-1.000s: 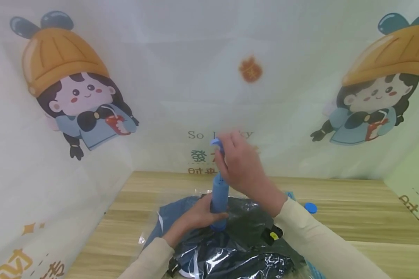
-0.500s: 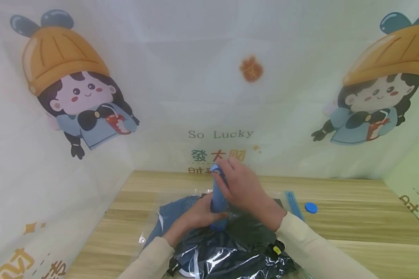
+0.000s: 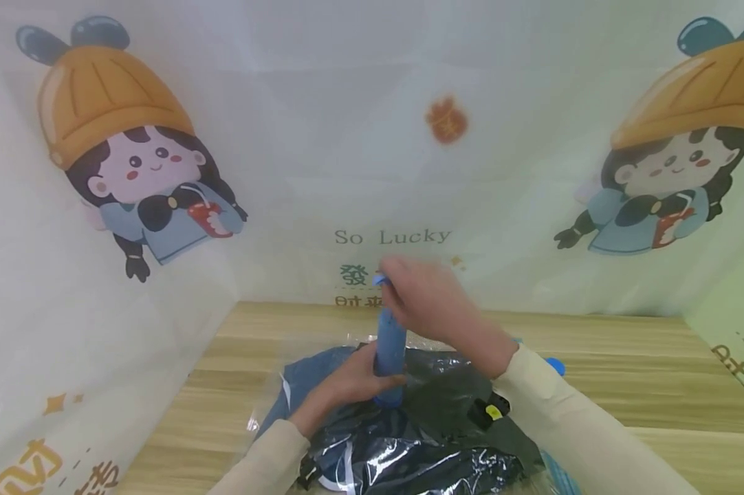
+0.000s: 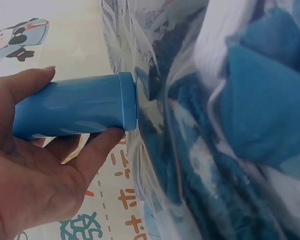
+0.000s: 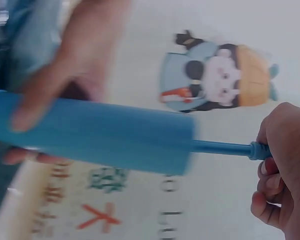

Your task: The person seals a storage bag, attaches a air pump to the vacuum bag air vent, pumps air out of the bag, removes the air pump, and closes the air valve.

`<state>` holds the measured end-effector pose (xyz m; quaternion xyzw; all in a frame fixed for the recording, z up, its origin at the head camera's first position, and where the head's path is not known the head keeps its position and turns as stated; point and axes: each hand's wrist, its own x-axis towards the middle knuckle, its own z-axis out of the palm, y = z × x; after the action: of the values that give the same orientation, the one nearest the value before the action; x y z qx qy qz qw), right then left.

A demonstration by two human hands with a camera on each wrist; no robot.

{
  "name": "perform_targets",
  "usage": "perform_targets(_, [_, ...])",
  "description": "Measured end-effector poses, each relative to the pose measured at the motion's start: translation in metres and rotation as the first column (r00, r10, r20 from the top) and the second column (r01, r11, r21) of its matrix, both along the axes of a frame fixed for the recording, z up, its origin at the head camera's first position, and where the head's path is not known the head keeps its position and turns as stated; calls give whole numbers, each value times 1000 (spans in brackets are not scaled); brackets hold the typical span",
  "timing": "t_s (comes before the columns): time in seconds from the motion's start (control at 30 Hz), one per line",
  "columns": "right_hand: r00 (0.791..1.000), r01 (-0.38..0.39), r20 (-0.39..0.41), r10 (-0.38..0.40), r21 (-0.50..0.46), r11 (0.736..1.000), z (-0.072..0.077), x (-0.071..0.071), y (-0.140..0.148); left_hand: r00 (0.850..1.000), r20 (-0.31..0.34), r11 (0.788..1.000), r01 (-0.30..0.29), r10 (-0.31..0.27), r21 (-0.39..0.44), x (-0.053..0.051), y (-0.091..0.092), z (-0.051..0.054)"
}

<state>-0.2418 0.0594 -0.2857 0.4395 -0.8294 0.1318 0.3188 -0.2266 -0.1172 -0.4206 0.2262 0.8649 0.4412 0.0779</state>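
Observation:
A blue hand pump (image 3: 390, 350) stands upright on a clear plastic bag (image 3: 378, 454) packed with dark and blue cloth. Around the pump's barrel (image 4: 85, 105) curls my left hand (image 3: 353, 375), low down near its collar, which meets the bag's film in the left wrist view. My right hand (image 3: 424, 299) grips the handle at the top, its fingers wrapped round it. Between barrel and handle a length of the thin rod (image 5: 222, 147) shows in the right wrist view. Most of the handle is hidden by the right hand.
On the wooden table (image 3: 626, 385) a round blue cap (image 3: 555, 366) lies right of the bag, partly behind the right sleeve. A black piece with a yellow mark (image 3: 492, 412) shows on the bag. Printed white sheeting (image 3: 285, 137) surrounds the table.
My right hand went down with the pump handle to the barrel, then came back up, drawing the rod out again. The left hand keeps its hold on the barrel in place.

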Motion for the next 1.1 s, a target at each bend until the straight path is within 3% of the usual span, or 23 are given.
perform_targets(0.2, [998, -37, -49, 32, -122, 992, 48, 0, 0, 1000, 17, 1000, -19, 18, 5, 0, 1, -2])
perform_targets(0.33, [991, -70, -129, 42, -218, 973, 54, -1, -3, 999, 18, 1000, -27, 27, 1, 1, 1, -2])
perform_targets(0.5, [989, -54, -150, 9, -299, 953, 28, -3, -8, 1000, -1, 1000, -21, 21, -14, 2, 1, -2])
perform_targets(0.83, [997, 60, -32, -66, -151, 987, -38, 0, -13, 1000, -24, 1000, 8, -8, 2, 0, -3, -5])
perform_targets(0.97, [996, 83, -25, -87, -126, 989, -51, 2, -13, 1000, -24, 1000, 10, -10, -5, 0, -3, -5])
perform_targets(1.1, [996, 84, -5, -85, -117, 990, -51, 3, -12, 1000, -23, 1000, 16, -16, 2, 0, -3, -4])
